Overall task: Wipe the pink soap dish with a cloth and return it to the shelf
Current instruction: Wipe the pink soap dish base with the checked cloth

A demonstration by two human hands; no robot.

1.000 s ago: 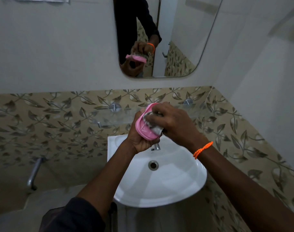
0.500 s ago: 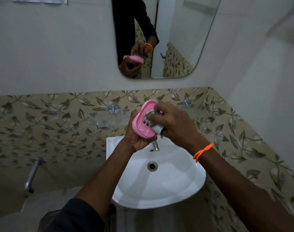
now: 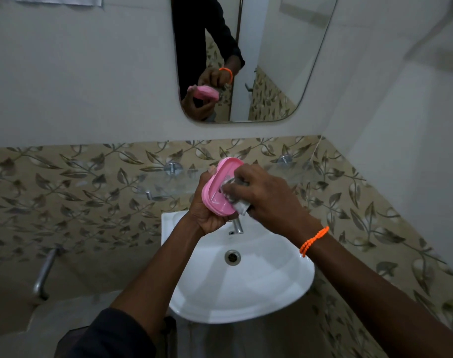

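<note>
Above the sink (image 3: pixel 246 293), we tilt the pink soap dish (image 3: pixel 217 187) further open; left hand (image 3: pixel 207 215) grips it, right hand (image 3: pixel 266 195) pinches the cloth (image 3: pixel 239 206) inside, wiping unfinished.

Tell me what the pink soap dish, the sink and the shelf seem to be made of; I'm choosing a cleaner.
Pink soap dish: looks like moulded plastic, smooth, uniform colour, soft sheen. Sink: probably glazed ceramic, glossy white with bright reflections. Shelf: appears to be clear glass, since the leaf tiles show through it, on metal studs.
</note>
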